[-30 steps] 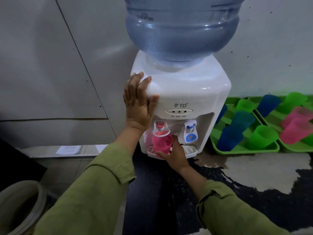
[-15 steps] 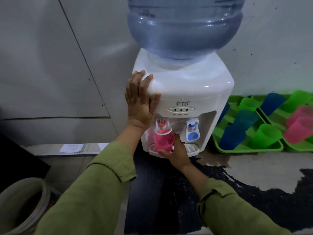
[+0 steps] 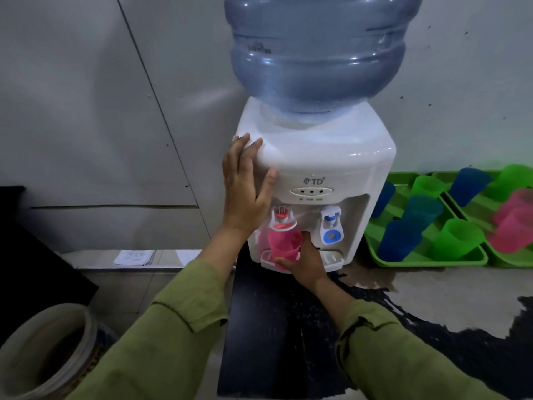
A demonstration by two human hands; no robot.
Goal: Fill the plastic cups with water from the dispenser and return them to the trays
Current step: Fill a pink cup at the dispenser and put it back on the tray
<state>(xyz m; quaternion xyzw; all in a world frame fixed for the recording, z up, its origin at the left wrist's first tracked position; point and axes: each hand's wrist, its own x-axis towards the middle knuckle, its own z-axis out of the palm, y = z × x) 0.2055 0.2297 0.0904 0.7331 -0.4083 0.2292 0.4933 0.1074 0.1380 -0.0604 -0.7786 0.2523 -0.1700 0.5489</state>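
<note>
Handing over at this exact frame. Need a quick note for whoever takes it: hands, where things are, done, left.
Left hand: flat against the upper left corner of the dispenser, holding nothing.
Right hand: grips the pink cup under the red tap.
Trays: left green tray and right green tray sit right of the dispenser, holding coloured cups; can't tell whether any hold water.
Done: one cup is at the tap; flow and fill level not visible.
Left: finish filling, return it to a tray, do the rest.

Glossy white plastic dispenser point(image 3: 317, 166), translucent blue plastic bottle point(image 3: 317, 53), matt green cloth sleeves point(image 3: 161, 342).
</note>
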